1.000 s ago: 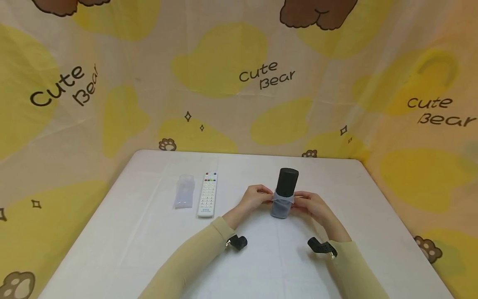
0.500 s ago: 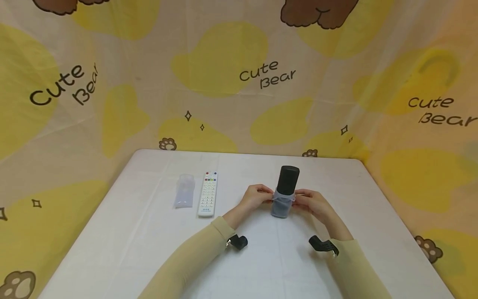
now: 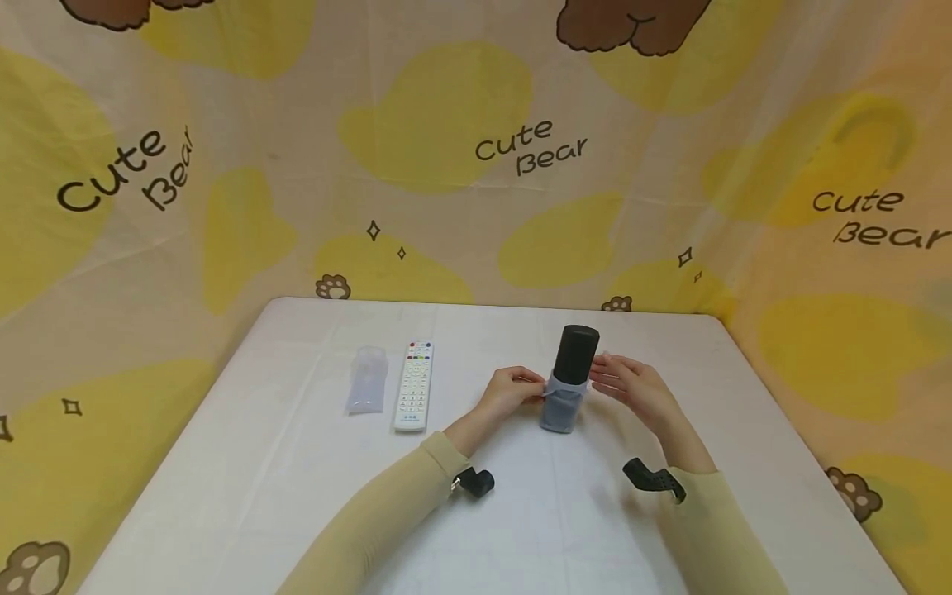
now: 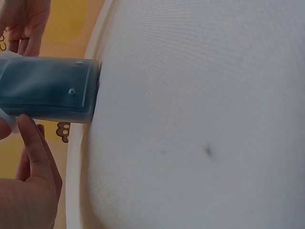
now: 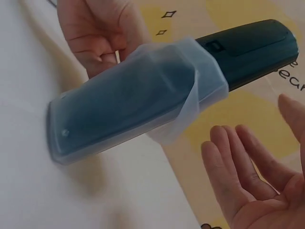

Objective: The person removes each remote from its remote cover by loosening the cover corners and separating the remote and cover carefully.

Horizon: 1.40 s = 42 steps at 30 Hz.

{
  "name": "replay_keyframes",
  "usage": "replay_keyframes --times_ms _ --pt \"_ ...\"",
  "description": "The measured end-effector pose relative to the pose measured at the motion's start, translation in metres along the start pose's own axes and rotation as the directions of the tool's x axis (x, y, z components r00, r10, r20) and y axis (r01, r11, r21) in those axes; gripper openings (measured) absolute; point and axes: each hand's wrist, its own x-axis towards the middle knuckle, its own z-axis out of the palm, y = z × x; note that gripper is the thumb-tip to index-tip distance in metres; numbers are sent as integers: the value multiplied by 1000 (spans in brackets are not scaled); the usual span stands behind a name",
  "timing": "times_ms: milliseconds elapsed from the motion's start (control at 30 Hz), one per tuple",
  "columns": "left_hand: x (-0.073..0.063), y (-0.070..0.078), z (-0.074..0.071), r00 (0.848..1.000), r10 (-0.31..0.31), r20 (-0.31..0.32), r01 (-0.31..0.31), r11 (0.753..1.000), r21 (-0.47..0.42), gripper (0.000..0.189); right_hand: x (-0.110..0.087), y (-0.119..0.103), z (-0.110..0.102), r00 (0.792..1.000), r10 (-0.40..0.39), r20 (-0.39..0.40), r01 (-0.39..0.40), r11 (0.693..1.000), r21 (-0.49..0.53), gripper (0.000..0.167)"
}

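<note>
A black remote control (image 3: 576,355) stands on end, leaning slightly, its lower part inside a translucent silicone cover (image 3: 563,411). The cover's upper edge is folded over, as the cover (image 5: 128,95) shows in the right wrist view. My left hand (image 3: 513,392) pinches the left side of that edge between thumb and fingers. Right of the remote, my right hand (image 3: 635,392) is off the cover; in the right wrist view its fingers (image 5: 224,162) are spread and gently bent, with nothing between them. The cover's bottom end rests on the table.
A white remote control (image 3: 413,388) lies flat to the left of my left hand. Beside it lies a second translucent cover (image 3: 368,382). The white table (image 3: 297,512) ends at a patterned cloth backdrop (image 3: 446,124).
My right hand has let go of the cover's edge and moved right and away. The black remote's top has shifted slightly up and right. My left hand keeps its place.
</note>
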Motion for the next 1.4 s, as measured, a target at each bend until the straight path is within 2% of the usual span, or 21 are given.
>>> replay_keyframes --times_ms 133,333,400,500,600,733,900,1000,1167,1400 --pt "-2 3 -1 1000 -24 8 24 1000 -12 18 -1 -16 1 997 -75 -22 74 997 -11 68" --pt "-12 17 -3 999 -26 28 26 1000 12 20 -2 -36 0 983 -184 -17 183 982 -42 58" --pt "-12 17 -3 999 -31 29 31 999 13 20 -2 -40 0 977 -214 -9 214 976 -51 53" --pt "-7 11 -3 999 -46 24 46 999 1 20 0 -45 0 968 -252 -10 249 961 -119 49" --pt "-3 5 -2 999 -45 7 45 999 -1 19 2 -50 0 966 -257 -30 242 938 -249 49" --pt "-2 4 -1 999 -42 -9 42 999 -4 19 3 -55 3 967 -248 -50 215 908 -359 49" --pt "-1 10 -1 999 -36 -16 35 999 -25 20 3 -54 8 966 -256 -29 225 894 -388 47" --pt "-1 14 -2 1000 -21 -20 20 999 -49 21 3 -52 10 963 -266 -33 236 901 -364 47" --pt "-2 20 -5 999 -24 -49 20 997 -68 22 3 -47 8 945 -321 -56 286 899 -332 44" --pt "1 23 -8 995 -59 -84 54 997 -62 24 5 -37 6 924 -371 -93 350 919 -183 41"
